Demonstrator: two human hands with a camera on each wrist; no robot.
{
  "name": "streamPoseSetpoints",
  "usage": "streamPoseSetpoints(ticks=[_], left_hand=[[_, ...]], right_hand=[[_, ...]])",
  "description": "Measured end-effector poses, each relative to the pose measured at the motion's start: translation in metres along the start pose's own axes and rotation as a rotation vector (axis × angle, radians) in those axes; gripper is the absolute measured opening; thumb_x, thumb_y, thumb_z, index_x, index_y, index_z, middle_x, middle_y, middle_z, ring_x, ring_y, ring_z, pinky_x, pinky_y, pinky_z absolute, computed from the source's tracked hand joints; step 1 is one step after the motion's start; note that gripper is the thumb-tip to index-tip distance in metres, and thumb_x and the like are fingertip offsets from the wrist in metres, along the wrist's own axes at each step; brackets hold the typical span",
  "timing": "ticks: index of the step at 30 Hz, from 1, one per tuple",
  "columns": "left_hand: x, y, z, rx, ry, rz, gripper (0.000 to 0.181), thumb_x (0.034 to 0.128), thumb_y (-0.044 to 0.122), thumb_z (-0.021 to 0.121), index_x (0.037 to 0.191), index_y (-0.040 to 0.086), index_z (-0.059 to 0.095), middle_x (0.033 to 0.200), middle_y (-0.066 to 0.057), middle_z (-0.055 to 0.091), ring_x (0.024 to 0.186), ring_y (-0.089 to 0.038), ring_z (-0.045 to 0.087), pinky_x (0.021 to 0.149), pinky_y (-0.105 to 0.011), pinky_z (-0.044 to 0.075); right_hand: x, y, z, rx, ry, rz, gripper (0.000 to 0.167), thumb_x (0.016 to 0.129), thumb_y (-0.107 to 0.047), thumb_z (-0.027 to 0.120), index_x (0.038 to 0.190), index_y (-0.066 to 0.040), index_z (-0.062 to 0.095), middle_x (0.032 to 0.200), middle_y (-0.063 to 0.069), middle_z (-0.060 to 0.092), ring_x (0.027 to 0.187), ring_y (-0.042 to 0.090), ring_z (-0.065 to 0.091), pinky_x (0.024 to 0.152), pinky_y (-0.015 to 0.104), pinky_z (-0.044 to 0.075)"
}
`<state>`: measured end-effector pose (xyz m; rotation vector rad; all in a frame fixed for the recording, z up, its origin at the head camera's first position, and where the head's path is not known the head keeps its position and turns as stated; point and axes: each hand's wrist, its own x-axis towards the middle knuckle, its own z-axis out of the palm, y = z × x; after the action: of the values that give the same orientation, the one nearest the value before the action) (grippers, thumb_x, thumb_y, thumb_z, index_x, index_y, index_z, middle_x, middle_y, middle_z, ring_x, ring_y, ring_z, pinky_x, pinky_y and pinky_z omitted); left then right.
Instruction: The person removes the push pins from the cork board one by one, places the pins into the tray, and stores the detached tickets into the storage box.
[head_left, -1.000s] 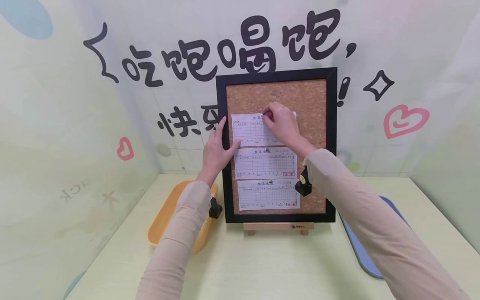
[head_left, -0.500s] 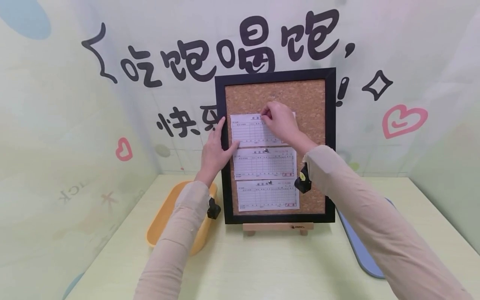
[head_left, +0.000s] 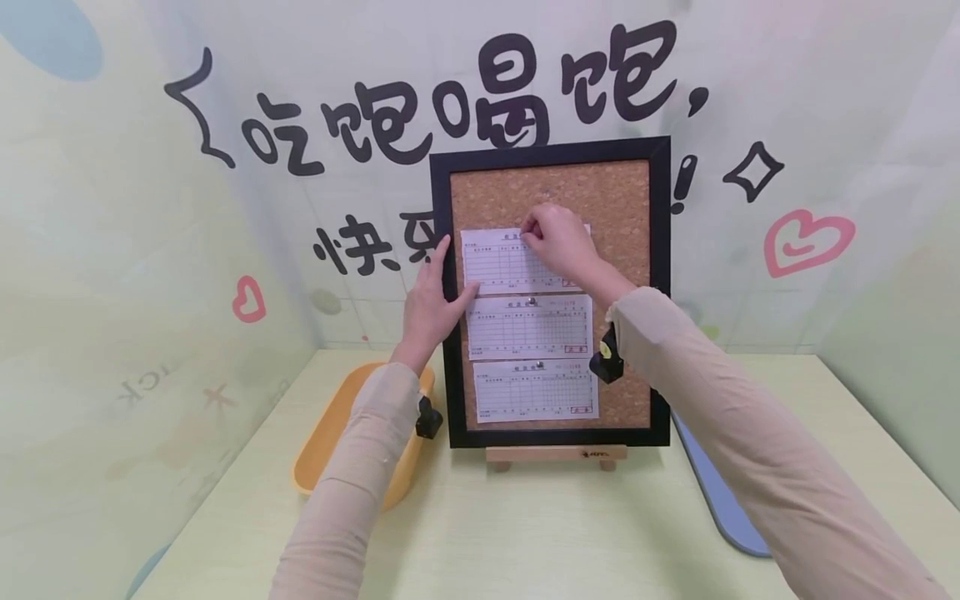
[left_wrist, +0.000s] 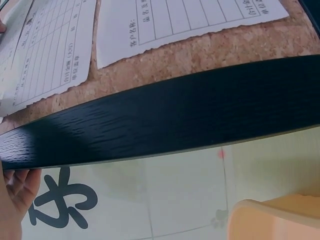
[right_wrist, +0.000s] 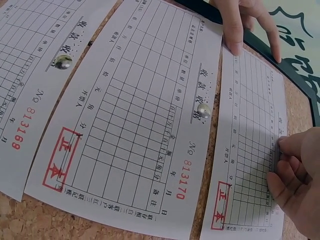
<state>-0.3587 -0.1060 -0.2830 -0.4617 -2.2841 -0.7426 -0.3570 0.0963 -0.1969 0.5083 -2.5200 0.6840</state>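
A black-framed corkboard point(head_left: 551, 185) leans upright on a small wooden easel point(head_left: 555, 453). Three printed receipt slips run down it: the top slip point(head_left: 491, 258), the middle slip point(head_left: 528, 327) and the bottom slip point(head_left: 536, 393). Round silver pins, one on the middle slip point(right_wrist: 204, 111) and one on the bottom slip point(right_wrist: 63, 62), hold those two. My left hand point(head_left: 433, 304) grips the board's left edge, fingers behind the frame, thumb on the top slip's lower left corner. At the top slip's upper edge, my right hand point(head_left: 562, 242) pinches a small push pin, mostly hidden by the fingers.
An orange-yellow plastic bin point(head_left: 333, 437) stands left of the board, partly behind the left forearm. To the right lies a blue tray point(head_left: 723, 492), partly covered by the right sleeve. A printed wall point(head_left: 375, 50) rises behind the pale table point(head_left: 540, 533).
The small pin glimpsed at my right fingertips a second ago is now covered by them. Both hands keep nearly the same places; the whole view has shifted slightly.
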Motion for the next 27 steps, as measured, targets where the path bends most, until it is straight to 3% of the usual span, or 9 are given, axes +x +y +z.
streamPoseSetpoints(ticks=[8, 17, 27], left_hand=[[0.0000, -0.0004, -0.0003, -0.001, -0.004, -0.010, 0.073, 0.0836, 0.040, 0.060, 0.144, 0.022, 0.022, 0.114, -0.022, 0.052, 0.075, -0.033, 0.053, 0.065, -0.045, 0.046], [0.0003, 0.0008, 0.0001, 0.022, -0.012, -0.016, 0.074, 0.0836, 0.040, 0.060, 0.144, 0.022, 0.022, 0.116, -0.021, 0.050, 0.071, -0.031, 0.052, 0.062, -0.044, 0.046], [0.0050, -0.0003, -0.0052, 0.038, 0.053, 0.049, 0.072, 0.0800, 0.035, 0.066, 0.140, 0.014, 0.032, 0.113, -0.019, 0.044, 0.084, -0.030, 0.050, 0.066, -0.040, 0.046]], right_hand=[[-0.0027, 0.0016, 0.0026, -0.018, 0.038, -0.043, 0.011, 0.088, -0.008, 0.055, 0.092, -0.002, 0.063, 0.088, 0.010, 0.060, 0.075, 0.021, 0.052, 0.068, 0.032, 0.043], [-0.0059, 0.0043, 0.0032, 0.037, 0.076, -0.042, 0.011, 0.088, -0.009, 0.055, 0.091, -0.002, 0.064, 0.085, 0.010, 0.059, 0.074, 0.021, 0.051, 0.066, 0.031, 0.041], [-0.0087, 0.0071, 0.0025, 0.124, 0.061, -0.035, 0.012, 0.089, -0.008, 0.055, 0.093, -0.002, 0.064, 0.089, 0.010, 0.060, 0.077, 0.020, 0.050, 0.068, 0.031, 0.040]])
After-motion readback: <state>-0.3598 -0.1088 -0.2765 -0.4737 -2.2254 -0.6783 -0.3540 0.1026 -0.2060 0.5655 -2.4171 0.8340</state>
